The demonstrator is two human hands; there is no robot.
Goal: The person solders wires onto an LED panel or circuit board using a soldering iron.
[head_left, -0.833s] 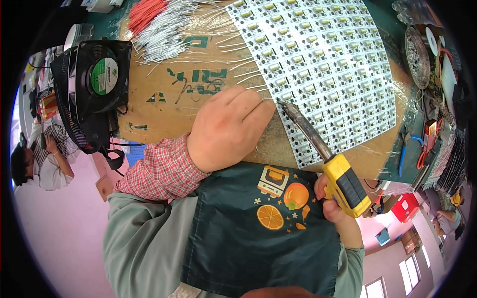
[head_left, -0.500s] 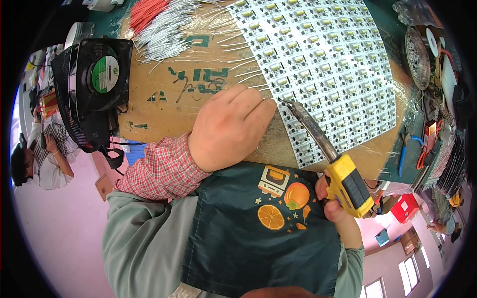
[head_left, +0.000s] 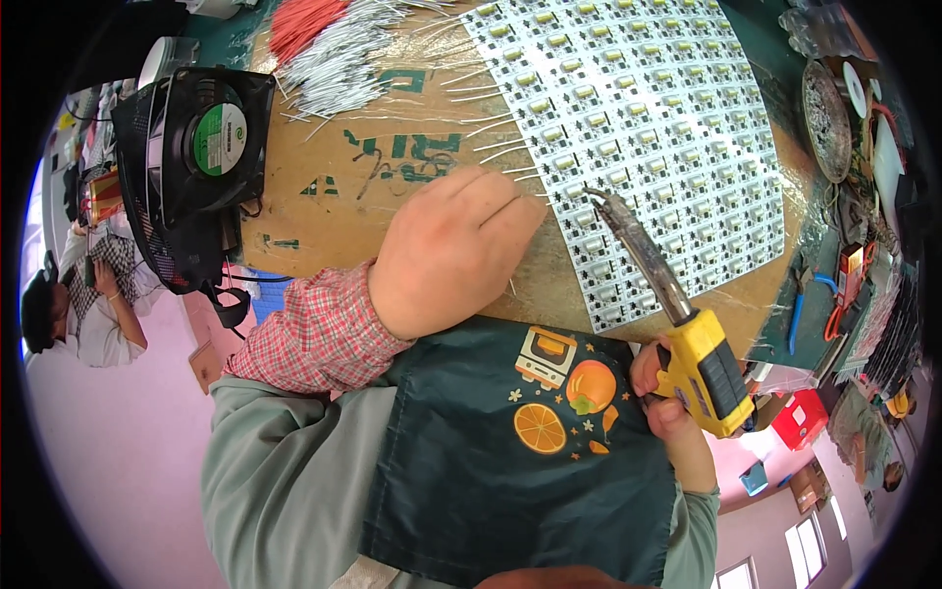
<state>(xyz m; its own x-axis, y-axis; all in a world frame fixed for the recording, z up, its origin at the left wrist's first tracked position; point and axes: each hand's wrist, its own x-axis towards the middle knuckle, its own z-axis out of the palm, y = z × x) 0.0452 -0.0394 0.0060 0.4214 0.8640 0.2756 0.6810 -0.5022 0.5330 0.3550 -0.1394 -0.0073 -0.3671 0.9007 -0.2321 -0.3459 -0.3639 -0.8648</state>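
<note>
My left hand is closed beside the left edge of a white sheet of small circuit boards, its fingertips pinching a thin white wire whose end pokes out below the hand. In my right hand is a yellow-and-black soldering gun, gripped by its handle. Its dark, bent tip reaches over the boards just right of my left fingertips. Whether the tip touches a board I cannot tell. Several white wires stick out from the sheet's left edge, above my left hand.
A black fan stands at the left of the cardboard-covered table. Bundles of red wires and white wires lie at the back. On the right are blue-handled pliers and a round dish. Another person sits far left.
The sheet, fan and wires have shifted slightly right in the picture, along with the soldering gun. My left hand stays nearly in place, and a wire end now shows below it.
</note>
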